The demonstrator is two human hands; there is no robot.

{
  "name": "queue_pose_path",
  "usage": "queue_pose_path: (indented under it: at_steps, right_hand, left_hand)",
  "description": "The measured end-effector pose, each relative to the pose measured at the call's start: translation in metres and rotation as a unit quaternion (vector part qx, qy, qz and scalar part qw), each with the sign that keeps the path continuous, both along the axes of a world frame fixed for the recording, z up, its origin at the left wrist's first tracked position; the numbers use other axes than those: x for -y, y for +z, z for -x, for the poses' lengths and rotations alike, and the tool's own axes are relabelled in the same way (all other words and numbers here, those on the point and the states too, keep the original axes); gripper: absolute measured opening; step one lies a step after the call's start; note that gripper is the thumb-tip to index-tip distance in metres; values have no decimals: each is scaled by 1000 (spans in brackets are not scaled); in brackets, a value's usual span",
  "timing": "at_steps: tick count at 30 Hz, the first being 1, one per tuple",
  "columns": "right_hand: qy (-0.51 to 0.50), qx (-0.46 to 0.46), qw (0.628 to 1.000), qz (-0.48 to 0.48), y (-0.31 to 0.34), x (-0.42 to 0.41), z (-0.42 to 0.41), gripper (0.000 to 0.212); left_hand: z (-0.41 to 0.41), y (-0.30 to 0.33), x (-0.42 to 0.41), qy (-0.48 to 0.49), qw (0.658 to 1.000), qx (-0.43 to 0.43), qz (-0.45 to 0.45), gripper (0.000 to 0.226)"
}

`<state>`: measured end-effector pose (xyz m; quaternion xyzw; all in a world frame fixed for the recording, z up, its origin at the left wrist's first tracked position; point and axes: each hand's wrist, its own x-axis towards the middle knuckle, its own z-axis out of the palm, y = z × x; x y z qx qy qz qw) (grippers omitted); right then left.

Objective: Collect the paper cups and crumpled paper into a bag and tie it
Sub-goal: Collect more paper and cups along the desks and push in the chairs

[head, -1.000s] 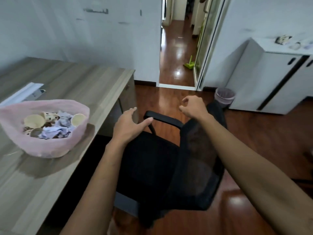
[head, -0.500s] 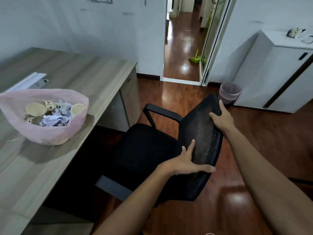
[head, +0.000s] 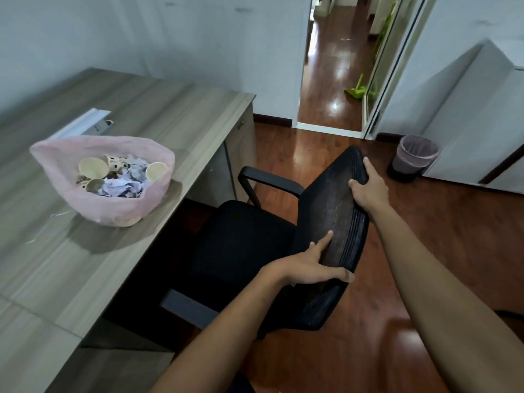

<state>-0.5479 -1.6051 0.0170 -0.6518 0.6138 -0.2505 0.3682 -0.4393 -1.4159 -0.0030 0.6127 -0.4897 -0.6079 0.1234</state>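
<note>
At the left of the frame a long grey wood-grain desk runs from the lower left corner up toward the middle. Near its far left edge lies a flat white bar-shaped thing; what it is cannot be told. Just in front of it, in the left-middle of the frame, a thin pink plastic bag stands on the desk top with its mouth wide open and untied. Inside it lie several cream paper cups, some spotted, and a heap of pale crumpled paper, all below the bag's rim.

At the centre a black mesh office chair stands on the red-brown wooden floor, its seat partly under the desk edge and its backrest turned toward the right. The left hand, lower centre, grips the lower edge of the backrest, with the thumb along the rim and the fingers spread flat on the mesh. The right hand, right of centre, is curled over the upper rim of the backrest and clamps it. Both hands are well apart from the bag.

In the upper middle an open doorway shows a hallway with a green dustpan on its floor. At the right a small dark waste bin with a pale liner stands just beside a white cabinet.
</note>
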Motion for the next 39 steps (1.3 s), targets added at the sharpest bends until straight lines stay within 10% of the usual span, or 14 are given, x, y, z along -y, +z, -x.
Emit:
queue_pose_path:
  at_steps: [39]
  right_hand:
    - [31,23,999,9,10,-52,-301,65]
  left_hand:
    - [-257,2,-63,163,983,41,73,94]
